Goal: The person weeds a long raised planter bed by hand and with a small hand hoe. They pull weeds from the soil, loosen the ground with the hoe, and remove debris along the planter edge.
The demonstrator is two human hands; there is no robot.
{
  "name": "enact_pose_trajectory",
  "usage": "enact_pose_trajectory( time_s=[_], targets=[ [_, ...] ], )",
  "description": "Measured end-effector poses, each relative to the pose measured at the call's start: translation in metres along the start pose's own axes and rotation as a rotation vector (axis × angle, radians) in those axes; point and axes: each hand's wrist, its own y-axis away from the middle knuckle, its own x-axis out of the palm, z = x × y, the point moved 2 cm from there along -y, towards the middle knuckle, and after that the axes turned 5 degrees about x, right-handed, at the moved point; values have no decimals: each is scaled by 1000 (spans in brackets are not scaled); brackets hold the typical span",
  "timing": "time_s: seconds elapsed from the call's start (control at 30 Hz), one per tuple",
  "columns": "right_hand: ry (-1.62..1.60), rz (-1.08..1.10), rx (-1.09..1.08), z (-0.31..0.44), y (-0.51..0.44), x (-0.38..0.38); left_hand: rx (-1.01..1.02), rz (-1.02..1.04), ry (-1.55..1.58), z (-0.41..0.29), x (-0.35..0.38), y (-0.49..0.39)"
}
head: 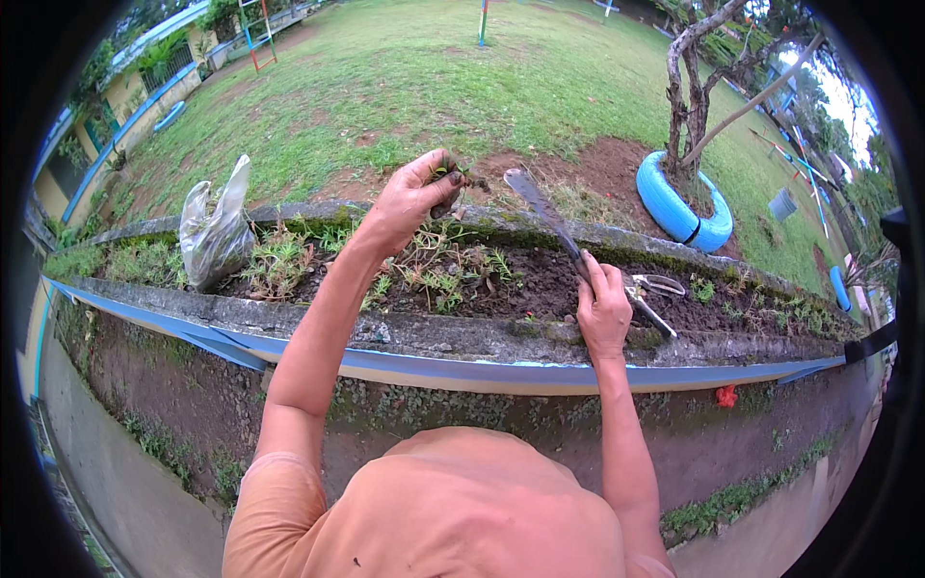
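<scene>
My left hand (418, 193) is raised over the far rim of a long concrete planter (462, 338). Pinched in its fingers is a small clump of green weeds (457, 172) with soil on the roots. My right hand (604, 303) grips a long flat metal blade (540, 199), perhaps a machete, whose handle is mostly hidden in the fist. The blade slants up and left across the far rim. Just right of that hand, pruning shears (654, 300) lie on the dark soil (543, 278). Low spiky plants (448, 278) grow in the bed below my left hand.
A clear plastic bag (213, 231) stands in the bed at left. Past the planter, a blue-painted tyre (683, 209) rings a tree trunk (690, 108) on the lawn (405, 94). A grey bucket (782, 204) lies farther right. A red scrap (726, 395) is below the planter's near side.
</scene>
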Motion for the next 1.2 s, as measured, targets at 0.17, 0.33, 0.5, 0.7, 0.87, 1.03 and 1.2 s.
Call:
enact_pose_trajectory(
  time_s=[0.17, 0.33, 0.5, 0.7, 0.87, 1.03, 1.2],
  targets=[
    [-1, 2, 6, 1, 1, 0, 61, 468, -572, 4, 22, 17],
    [0, 20, 17, 1, 1, 1, 117, 683, -1050, 64, 46, 39],
    [-2, 27, 2, 1, 1, 2, 234, 668, -1168, 102, 56, 44],
    [7, 10, -17, 0, 1, 1, 201, 439, -912, 120, 45, 45],
    [5, 13, -11, 0, 1, 0, -20, 274, -719, 105, 40, 40],
    [5, 16, -9, 0, 0, 0, -101, -146, -335, 63, 15, 15],
    [9, 15, -17, 0, 1, 0, -163, 132, -183, 22, 9, 21]
  ],
)
